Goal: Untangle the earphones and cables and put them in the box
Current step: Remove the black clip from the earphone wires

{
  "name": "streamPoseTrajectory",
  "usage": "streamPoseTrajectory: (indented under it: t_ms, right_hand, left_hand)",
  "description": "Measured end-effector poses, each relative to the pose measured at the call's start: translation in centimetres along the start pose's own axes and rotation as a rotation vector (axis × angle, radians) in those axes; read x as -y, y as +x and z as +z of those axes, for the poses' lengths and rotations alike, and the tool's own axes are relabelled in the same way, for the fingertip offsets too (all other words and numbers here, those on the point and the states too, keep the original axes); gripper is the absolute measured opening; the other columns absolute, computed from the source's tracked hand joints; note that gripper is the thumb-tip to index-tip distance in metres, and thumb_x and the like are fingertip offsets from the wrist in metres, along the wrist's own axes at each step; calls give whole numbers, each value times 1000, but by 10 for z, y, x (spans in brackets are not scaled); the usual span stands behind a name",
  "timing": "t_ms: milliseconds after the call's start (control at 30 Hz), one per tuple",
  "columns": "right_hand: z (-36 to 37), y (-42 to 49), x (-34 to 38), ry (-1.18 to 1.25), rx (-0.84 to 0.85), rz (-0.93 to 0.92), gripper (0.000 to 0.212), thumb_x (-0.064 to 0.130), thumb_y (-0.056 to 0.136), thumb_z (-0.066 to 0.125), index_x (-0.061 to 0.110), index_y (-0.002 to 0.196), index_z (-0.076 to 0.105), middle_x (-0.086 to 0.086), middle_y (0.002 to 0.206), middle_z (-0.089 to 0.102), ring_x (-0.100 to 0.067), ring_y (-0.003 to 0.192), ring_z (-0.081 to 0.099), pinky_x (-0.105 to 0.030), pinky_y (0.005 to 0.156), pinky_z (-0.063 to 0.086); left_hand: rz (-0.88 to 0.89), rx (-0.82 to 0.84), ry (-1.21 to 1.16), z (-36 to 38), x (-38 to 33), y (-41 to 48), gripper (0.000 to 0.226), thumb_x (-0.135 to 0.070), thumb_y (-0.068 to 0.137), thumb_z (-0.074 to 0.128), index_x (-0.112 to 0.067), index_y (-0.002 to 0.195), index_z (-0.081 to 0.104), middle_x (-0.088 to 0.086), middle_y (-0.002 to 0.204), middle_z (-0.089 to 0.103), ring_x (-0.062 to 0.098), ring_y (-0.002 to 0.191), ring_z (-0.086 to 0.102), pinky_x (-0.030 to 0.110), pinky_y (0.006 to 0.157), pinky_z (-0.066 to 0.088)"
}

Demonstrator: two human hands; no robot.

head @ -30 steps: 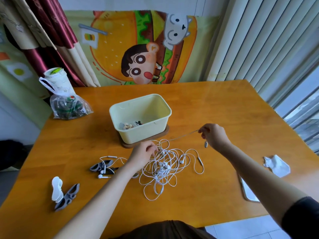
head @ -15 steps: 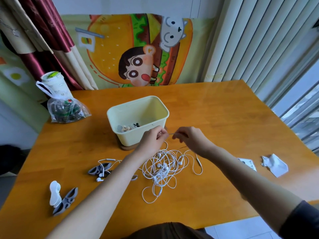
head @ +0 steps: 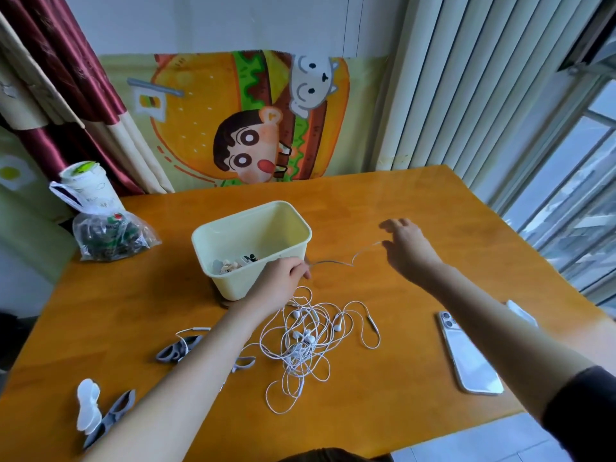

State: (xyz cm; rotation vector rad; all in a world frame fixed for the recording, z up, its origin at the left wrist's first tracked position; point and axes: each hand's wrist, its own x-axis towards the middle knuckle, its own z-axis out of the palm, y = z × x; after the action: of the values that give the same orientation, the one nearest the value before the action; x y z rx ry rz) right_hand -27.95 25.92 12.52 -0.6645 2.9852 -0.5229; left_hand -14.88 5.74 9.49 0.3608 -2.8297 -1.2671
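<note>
A tangle of white earphones and cables (head: 308, 341) lies on the wooden table (head: 383, 395), in front of the pale yellow box (head: 283, 258). The box holds a few small items (head: 233, 263). My left hand (head: 283, 280) pinches one white strand (head: 336, 261) just in front of the box. That strand runs slack to the right and ends at the thumb of my right hand (head: 405, 250). The right hand is blurred with its fingers spread, so its hold on the strand is unclear.
A phone (head: 468, 355) lies face down at the right, under my right forearm. Grey clips (head: 178, 348) and a white and grey pair (head: 100, 411) sit at the left. A plastic bag (head: 110, 235) with a cup (head: 86, 185) stands at the back left.
My hands met in front of the box, then my right hand swung far out to the right, drawing the strand with it. My left hand stayed by the box front.
</note>
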Motion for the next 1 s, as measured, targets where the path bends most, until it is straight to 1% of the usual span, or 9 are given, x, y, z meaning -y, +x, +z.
streamPoseTrajectory:
  t_ms: [100, 200, 300, 400, 533, 633, 800, 867, 1000]
  right_hand:
    - [7, -23, 37, 127, 55, -266, 50, 6, 92, 53, 10, 139, 37, -12, 135, 45, -27, 126, 43, -35, 104, 36]
    - [13, -35, 62, 243, 137, -376, 39, 7, 94, 51, 6, 131, 41, -14, 119, 60, -28, 108, 57, -35, 89, 46]
    - [9, -34, 62, 259, 134, -360, 13, 5, 96, 44, 8, 106, 53, -11, 93, 68, -23, 79, 64, -30, 71, 51]
    - [7, -30, 52, 317, 132, -284, 21, 15, 100, 40, 16, 87, 55, -2, 70, 65, -14, 59, 60, -25, 63, 47]
    - [1, -18, 24, 344, 27, -92, 27, 10, 99, 38, 17, 84, 59, 5, 58, 57, -3, 47, 50, -22, 54, 41]
    - [-12, -8, -4, 325, -56, 76, 29, 4, 96, 36, 10, 90, 64, 1, 61, 56, -7, 52, 48, -16, 52, 36]
    - [-30, 2, -29, 258, -163, 184, 31, 0, 95, 35, 3, 102, 65, -1, 70, 62, -22, 72, 56, -27, 54, 41]
    - [-29, 3, -25, 171, -133, 134, 29, -2, 94, 41, 4, 112, 62, -10, 95, 67, -28, 92, 61, -32, 71, 48]
    - [-22, -11, 12, 92, 83, -80, 56, -4, 86, 56, 7, 139, 39, -16, 134, 46, -29, 124, 45, -30, 100, 36]
  left_hand:
    - [76, 30, 6, 1, -32, 9, 32, -18, 101, 43, -24, 75, 61, 7, 66, 55, 22, 56, 43, 29, 53, 31]
    - [99, 37, 29, -1, -53, 13, 26, -16, 100, 43, -13, 80, 59, 9, 74, 60, 25, 67, 51, 32, 60, 37]
    - [138, 35, -28, -5, -58, 8, 26, -17, 100, 44, -7, 88, 64, -2, 66, 56, 16, 59, 46, 24, 54, 34]
    - [118, 49, -92, -6, -47, 4, 19, -23, 100, 46, -14, 97, 63, 1, 63, 46, 12, 54, 35, 26, 51, 26]
    - [3, 31, -77, -11, -19, -1, 24, -17, 101, 43, -12, 92, 65, -9, 53, 38, 3, 41, 33, 15, 41, 24]
    - [-79, 26, -13, -15, 0, -4, 27, -15, 101, 41, -9, 94, 67, -10, 57, 42, 4, 49, 34, 13, 39, 26]
    - [-123, 10, 50, -18, 12, -3, 29, -16, 102, 37, -15, 88, 62, -4, 60, 46, 9, 49, 35, 15, 39, 23]
    - [-72, -18, 39, -18, 4, 1, 28, -19, 102, 38, -18, 87, 62, 0, 59, 46, 11, 48, 33, 17, 40, 21]
    - [75, -29, 1, -18, -29, 8, 27, -20, 102, 42, -16, 91, 66, -2, 56, 44, 12, 49, 33, 19, 41, 24]
